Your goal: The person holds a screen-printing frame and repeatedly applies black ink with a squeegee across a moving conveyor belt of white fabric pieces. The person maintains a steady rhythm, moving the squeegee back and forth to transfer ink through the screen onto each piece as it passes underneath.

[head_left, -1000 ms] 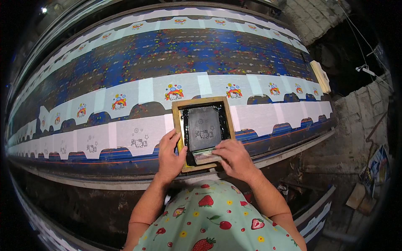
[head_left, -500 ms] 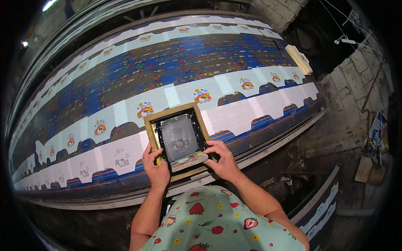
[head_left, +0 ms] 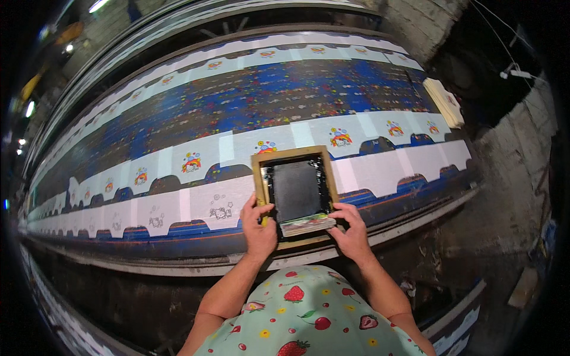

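Observation:
A wooden screen-printing frame with dark mesh is over the near row of white cut fabric pieces; whether it touches the cloth I cannot tell. My left hand is closed round its left bar, thumb over the inner edge. My right hand grips the lower right bar, fingers against the end of a squeegee. That paint-smeared squeegee lies across the frame's near end. Just left of the frame is a fabric piece with a black outline print. The cloth under the frame is hidden.
The long printing table has a blue, paint-speckled top. A farther row of white pieces carries colourful prints. A stack of cream cloth sits at the right end. Other tables stand at the lower right and beyond the far edge.
Both hands and the frame have moved right along the row by one piece, uncovering a black outline print to the left. The mesh, which showed a figure, now looks plain dark. The view has shifted.

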### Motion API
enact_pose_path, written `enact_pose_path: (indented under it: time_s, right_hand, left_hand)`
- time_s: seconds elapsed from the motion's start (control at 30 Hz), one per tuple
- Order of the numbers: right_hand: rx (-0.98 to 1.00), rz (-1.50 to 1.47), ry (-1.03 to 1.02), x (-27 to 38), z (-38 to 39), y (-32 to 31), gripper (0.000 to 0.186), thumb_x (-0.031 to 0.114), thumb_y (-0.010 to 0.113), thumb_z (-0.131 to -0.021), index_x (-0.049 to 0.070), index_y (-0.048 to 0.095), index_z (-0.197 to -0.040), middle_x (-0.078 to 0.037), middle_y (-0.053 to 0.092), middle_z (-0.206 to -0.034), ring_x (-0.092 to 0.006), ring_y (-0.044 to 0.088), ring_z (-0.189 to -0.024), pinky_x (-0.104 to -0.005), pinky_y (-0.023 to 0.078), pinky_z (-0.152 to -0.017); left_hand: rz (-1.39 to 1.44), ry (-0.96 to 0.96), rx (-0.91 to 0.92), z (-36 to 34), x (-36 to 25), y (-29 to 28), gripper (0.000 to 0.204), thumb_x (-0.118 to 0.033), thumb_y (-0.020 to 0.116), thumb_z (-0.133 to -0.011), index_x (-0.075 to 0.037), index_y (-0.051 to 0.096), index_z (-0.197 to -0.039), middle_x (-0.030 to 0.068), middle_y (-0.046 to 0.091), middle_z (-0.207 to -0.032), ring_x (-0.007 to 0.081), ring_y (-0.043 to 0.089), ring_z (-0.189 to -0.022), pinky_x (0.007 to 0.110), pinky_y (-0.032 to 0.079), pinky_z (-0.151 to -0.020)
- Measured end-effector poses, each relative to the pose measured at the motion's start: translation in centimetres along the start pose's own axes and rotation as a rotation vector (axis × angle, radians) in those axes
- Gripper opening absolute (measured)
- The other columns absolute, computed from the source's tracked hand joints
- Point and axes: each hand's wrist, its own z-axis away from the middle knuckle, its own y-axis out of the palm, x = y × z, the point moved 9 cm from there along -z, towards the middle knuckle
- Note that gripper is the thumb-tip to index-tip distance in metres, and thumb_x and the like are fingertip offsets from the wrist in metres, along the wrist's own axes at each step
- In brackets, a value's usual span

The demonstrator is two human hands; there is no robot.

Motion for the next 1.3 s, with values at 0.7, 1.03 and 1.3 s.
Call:
enact_pose_path:
  time_s: [0.7, 1.03, 1.3]
  right_hand:
    - [0.328, 0.484, -0.491, 7.0, -1.6, -0.1, 0.047, -0.001, 0.080, -0.079, 0.007, 0.078, -0.125, -0.019, 0.071, -0.137, -0.0424, 0.066, -0.133, -0.0544, 0.053, -0.113]
    - [0.875, 0.477, -0.357, 5.1, -8.6, 3.2, 0.037, -0.004, 0.072, -0.087, 0.006, 0.078, -0.123, -0.016, 0.075, -0.110, -0.0414, 0.072, -0.113, -0.0525, 0.059, -0.097]
    - [0.623, 0.502, -0.409, 4.1, -18.3, 5.0, 0.035, -0.002, 0.071, -0.089, 0.007, 0.079, -0.122, -0.017, 0.077, -0.115, -0.0428, 0.071, -0.117, -0.0537, 0.058, -0.102]
  left_hand:
    - [0.018, -0.189, 0.015, 1.1, 0.8, 4.6, 0.036, 0.011, 0.073, -0.082, -0.006, 0.082, -0.113, 0.0260, 0.061, -0.163, 0.0433, 0.056, -0.148, 0.050, 0.044, -0.126]
    - [0.132, -0.228, 0.022, 0.5, 1.5, 3.3, 0.036, 0.009, 0.071, -0.094, -0.001, 0.076, -0.128, 0.0251, 0.065, -0.153, 0.0373, 0.068, -0.137, 0.043, 0.057, -0.115]
    - [0.055, -0.403, 0.181, -1.6, 2.5, 3.1, 0.061, 0.011, 0.080, -0.088, 0.002, 0.067, -0.147, 0.0172, 0.068, -0.131, 0.0238, 0.075, -0.106, 0.037, 0.064, -0.094]
